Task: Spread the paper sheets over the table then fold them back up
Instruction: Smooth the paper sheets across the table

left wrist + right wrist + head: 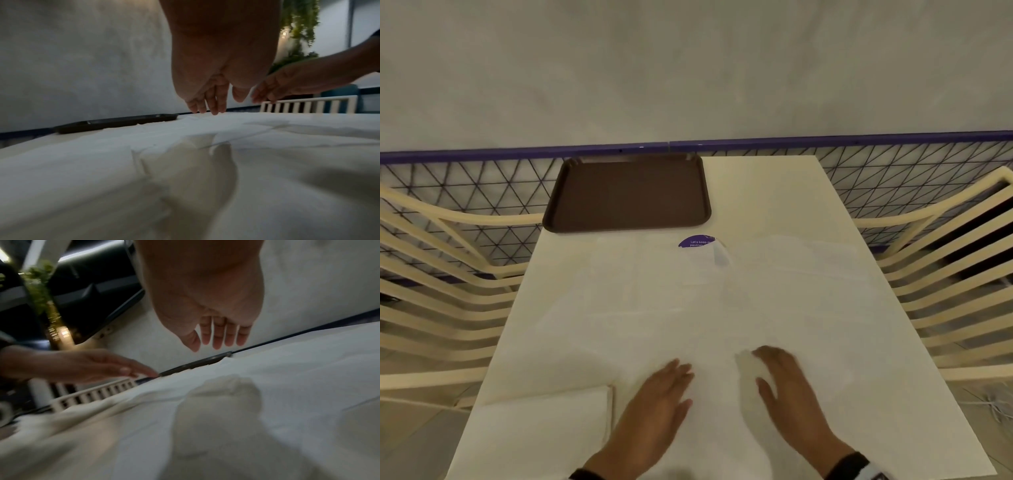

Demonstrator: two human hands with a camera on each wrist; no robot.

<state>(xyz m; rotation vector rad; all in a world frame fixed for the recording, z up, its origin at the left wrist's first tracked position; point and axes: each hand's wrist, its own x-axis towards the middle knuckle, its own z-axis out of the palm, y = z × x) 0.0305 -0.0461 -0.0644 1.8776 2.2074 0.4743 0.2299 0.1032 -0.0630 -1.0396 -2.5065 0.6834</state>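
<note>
Paper sheets (pixel 698 308), thin white, laid overlapping across most of the table (pixel 774 192); a folded stack (pixel 544 428) sits at the near left corner. Light, limp, crease-prone, likely to slide and tear; best taken by an edge or corner. Left hand (pixel 657 397) and right hand (pixel 787 387) spread flat, fingers extended, just above the sheets, holding nothing. Brown tray (pixel 626 195) at far left.

I'm seeing thin white paper sheets (pixel 688 308) lying spread, creased, overlapping across the table; a folded stack (pixel 544 428) is sitting near-left.
</note>
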